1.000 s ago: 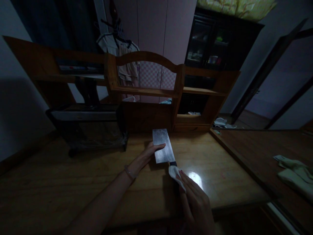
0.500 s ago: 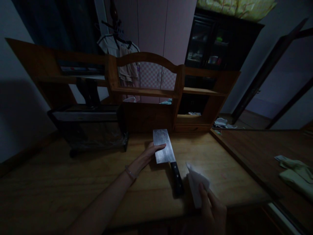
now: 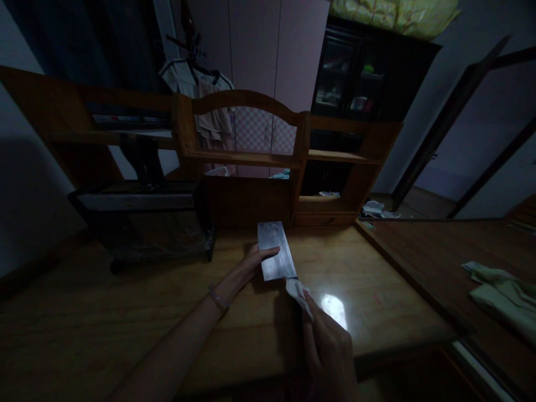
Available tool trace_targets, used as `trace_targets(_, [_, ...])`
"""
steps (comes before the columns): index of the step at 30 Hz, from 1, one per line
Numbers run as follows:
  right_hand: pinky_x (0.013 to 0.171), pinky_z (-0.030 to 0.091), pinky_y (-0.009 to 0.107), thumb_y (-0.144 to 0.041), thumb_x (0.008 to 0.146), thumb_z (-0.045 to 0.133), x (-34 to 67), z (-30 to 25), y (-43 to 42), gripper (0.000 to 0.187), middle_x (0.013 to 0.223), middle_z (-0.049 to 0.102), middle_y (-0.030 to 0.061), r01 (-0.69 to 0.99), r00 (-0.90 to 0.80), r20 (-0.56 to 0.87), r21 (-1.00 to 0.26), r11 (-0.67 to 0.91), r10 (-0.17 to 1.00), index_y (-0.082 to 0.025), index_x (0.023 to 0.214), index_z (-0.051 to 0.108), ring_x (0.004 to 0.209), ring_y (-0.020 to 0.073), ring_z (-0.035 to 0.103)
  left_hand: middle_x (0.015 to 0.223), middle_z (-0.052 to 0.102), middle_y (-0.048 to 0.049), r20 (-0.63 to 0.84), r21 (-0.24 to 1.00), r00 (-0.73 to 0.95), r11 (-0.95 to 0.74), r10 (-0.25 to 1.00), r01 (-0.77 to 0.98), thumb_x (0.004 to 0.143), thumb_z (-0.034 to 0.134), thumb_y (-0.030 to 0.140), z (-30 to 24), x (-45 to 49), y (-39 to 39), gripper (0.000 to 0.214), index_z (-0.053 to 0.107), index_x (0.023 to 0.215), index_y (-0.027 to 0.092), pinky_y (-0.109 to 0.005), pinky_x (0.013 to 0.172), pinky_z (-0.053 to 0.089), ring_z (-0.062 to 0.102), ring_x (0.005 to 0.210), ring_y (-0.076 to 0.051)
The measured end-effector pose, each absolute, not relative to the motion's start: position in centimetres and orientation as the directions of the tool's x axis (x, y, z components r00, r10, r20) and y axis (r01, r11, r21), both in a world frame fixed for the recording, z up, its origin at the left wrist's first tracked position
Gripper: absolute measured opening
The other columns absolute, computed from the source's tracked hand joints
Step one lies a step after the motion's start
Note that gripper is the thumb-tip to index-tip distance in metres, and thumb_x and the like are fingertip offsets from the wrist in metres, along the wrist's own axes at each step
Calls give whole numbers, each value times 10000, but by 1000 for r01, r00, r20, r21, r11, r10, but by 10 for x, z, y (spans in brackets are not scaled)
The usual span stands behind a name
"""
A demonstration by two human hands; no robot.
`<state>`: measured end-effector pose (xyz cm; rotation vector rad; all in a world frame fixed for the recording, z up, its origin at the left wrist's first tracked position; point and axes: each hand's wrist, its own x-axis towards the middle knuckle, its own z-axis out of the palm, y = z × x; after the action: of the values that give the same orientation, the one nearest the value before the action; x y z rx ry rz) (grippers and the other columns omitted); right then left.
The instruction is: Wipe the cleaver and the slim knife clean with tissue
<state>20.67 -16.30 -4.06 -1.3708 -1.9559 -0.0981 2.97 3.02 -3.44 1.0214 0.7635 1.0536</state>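
Note:
A cleaver (image 3: pixel 276 257) with a broad steel blade is held over the wooden desk (image 3: pixel 234 346). My left hand (image 3: pixel 253 261) grips the blade from its left side, thumb lying across the flat and fingers behind. White tissue (image 3: pixel 298 291) is wrapped round the handle close to the blade. My right hand (image 3: pixel 329 340) is closed over the tissue and the handle, which they hide almost wholly.
A black-framed knife block or rack (image 3: pixel 142 223) with dark handles on top stands at the left. Behind lies a wooden desk shelf (image 3: pixel 243 159). Pale green cloth (image 3: pixel 502 290) lies on a brown surface at the right.
My right hand has moved left with the tissue, from beside the cleaver onto its handle. My left hand keeps its hold on the blade. The view has shifted slightly.

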Motion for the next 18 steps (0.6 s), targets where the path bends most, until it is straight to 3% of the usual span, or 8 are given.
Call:
trace_targets(10, [984, 497, 383, -113, 896, 424, 214, -31, -167, 531, 1374, 526, 133, 800, -239, 591, -329, 501, 770, -155, 1424, 396, 1261, 237, 510, 987, 700, -110, -22, 937, 340, 138, 940, -320, 686, 773, 300, -29, 26, 24, 400, 675, 1028, 119, -281, 693, 507, 651, 734, -175])
trace_targets(13, [970, 500, 373, -164, 923, 418, 214, -30, -170, 484, 1324, 576, 124, 755, -177, 547, -458, 470, 818, -171, 1406, 436, 1205, 242, 564, 967, 706, -108, -46, 939, 322, 151, 945, -308, 673, 779, 285, -27, 28, 24, 386, 680, 1004, 113, -291, 694, 509, 654, 718, -179])
trace_targets(18, [930, 516, 334, -323, 979, 378, 215, -26, -175, 414, 1290, 612, 74, 565, 84, 410, -770, 296, 908, -230, 1361, 507, 1176, 249, 586, 896, 716, -92, -61, 939, 304, 158, 951, -305, 647, 789, 271, -25, 29, 23, 365, 685, 963, 118, -289, 661, 502, 648, 673, -178])
